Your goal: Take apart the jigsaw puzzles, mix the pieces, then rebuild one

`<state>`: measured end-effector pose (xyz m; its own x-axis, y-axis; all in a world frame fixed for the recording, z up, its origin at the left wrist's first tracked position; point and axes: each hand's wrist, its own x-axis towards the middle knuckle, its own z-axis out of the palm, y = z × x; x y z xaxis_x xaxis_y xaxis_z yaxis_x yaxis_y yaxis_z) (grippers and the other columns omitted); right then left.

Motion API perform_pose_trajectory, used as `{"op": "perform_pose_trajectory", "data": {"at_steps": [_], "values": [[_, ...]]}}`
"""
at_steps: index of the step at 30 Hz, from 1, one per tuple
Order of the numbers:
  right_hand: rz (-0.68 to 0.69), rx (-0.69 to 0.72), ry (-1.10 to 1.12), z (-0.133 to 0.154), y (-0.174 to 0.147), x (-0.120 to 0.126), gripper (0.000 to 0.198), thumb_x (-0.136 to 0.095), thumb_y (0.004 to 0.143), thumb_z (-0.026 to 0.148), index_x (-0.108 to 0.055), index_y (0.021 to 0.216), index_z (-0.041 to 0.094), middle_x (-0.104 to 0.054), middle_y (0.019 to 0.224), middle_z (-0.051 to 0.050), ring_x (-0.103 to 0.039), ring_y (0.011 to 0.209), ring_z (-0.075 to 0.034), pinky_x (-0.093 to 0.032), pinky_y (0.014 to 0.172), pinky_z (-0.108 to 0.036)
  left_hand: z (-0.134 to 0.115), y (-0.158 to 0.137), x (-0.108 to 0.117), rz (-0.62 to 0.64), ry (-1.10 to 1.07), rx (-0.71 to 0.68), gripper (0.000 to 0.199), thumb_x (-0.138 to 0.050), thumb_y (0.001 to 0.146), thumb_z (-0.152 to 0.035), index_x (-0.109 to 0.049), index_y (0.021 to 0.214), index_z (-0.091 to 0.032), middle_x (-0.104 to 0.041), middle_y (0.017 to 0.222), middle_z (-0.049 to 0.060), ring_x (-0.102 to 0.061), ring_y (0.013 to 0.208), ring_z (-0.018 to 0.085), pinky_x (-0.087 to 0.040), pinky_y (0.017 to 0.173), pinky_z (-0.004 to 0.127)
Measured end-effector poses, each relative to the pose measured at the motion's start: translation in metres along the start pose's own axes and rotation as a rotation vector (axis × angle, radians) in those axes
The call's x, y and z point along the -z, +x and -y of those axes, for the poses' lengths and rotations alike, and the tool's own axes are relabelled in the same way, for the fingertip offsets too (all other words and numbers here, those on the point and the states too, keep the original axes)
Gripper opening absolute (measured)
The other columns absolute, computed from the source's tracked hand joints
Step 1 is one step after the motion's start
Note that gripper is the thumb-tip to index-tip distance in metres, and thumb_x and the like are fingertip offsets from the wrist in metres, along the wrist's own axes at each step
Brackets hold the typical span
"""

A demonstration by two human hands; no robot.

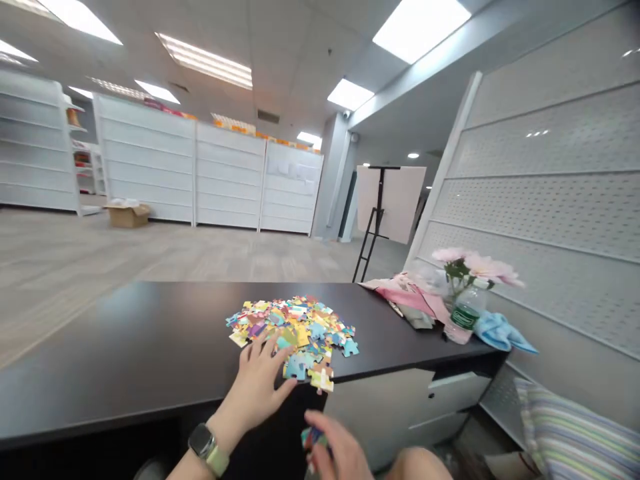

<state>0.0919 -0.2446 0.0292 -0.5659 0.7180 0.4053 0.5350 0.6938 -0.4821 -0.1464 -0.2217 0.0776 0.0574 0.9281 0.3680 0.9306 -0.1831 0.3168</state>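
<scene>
A loose heap of colourful jigsaw puzzle pieces (300, 328) lies near the front edge of the dark desk (165, 340). My left hand (260, 377), with a watch (203, 441) on its wrist, reaches over the heap's near left side. Its fingers are spread, and the fingertips are at the pieces. Below the desk edge, my right hand (340, 448) is curled round a few puzzle pieces (313, 439), partly hidden by the fingers. One yellow-green piece (321, 380) juts over the front edge of the desk.
On the desk's right stand a bottle (465, 313) and pink flowers (480, 265), beside a blue cloth (503, 331) and a pink bag-like bundle (407, 297). Drawers (385, 407) sit under the desk. A striped cushion (580, 433) is at lower right, an easel (375, 220) behind.
</scene>
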Motion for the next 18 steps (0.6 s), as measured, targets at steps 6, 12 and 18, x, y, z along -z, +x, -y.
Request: {"op": "perform_pose_trajectory", "data": {"at_steps": [6,12,18], "values": [[-0.17,-0.069,-0.336,-0.016,0.076,0.003,0.04,-0.045,0.1,0.027,-0.058,0.137,0.03,-0.062,0.133,-0.01,-0.053,0.128,-0.032,-0.047,0.106,-0.05,0.033,-0.032,0.018,0.065,0.115,0.295,0.08,-0.062,0.079,-0.054,-0.04,0.152,-0.032,-0.025,0.166,0.009,-0.016,0.15,0.044,-0.022,0.116,0.057],[-0.154,-0.186,-0.511,-0.029,0.123,-0.013,0.049,-0.045,0.099,0.033,-0.05,0.148,0.031,-0.042,0.158,-0.01,-0.026,0.15,-0.038,-0.03,0.116,-0.055,0.054,-0.027,0.027,0.102,0.13,0.415,0.104,-0.065,0.068,-0.072,-0.03,0.156,-0.028,-0.027,0.165,0.015,-0.024,0.148,0.049,-0.024,0.116,0.057],[0.099,-0.099,-0.371,-0.025,0.144,-0.002,0.087,-0.058,0.081,0.078,-0.031,0.155,0.042,-0.024,0.167,-0.008,-0.007,0.152,-0.047,-0.012,0.114,-0.076,0.063,0.023,0.01,0.19,0.095,0.369,0.136,-0.078,0.049,-0.077,-0.014,0.159,-0.028,-0.011,0.168,0.014,-0.008,0.149,0.052,-0.012,0.121,0.063]]}}
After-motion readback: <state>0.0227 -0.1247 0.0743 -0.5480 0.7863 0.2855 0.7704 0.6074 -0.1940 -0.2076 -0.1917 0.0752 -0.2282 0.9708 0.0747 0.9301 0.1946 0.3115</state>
